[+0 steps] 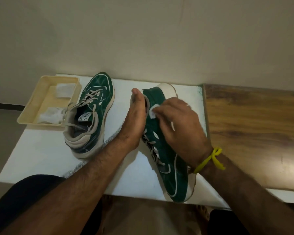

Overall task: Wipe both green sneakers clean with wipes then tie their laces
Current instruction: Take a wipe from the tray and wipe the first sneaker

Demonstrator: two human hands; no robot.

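Wiping in progress, on the second green sneaker [170,175], tilted on its side at the right part of the white board [41,150], toe over the near edge. Left hand [136,119] gripping its collar, thumb up, other fingers hidden inside. Right hand [178,122] pressing a white wipe [153,112] on the heel side, fingers curled over it. First sneaker [90,116] upright near the tray [32,102] at the far left corner, two wipes inside. Laces of both untied; probably about half done.

Both bare forearms reach forward and converge, the left hand [134,116] gripping with thumb up and fingers hidden, the right hand [180,124] palm-down, fingers curled, a yellow band [209,160] at its wrist.
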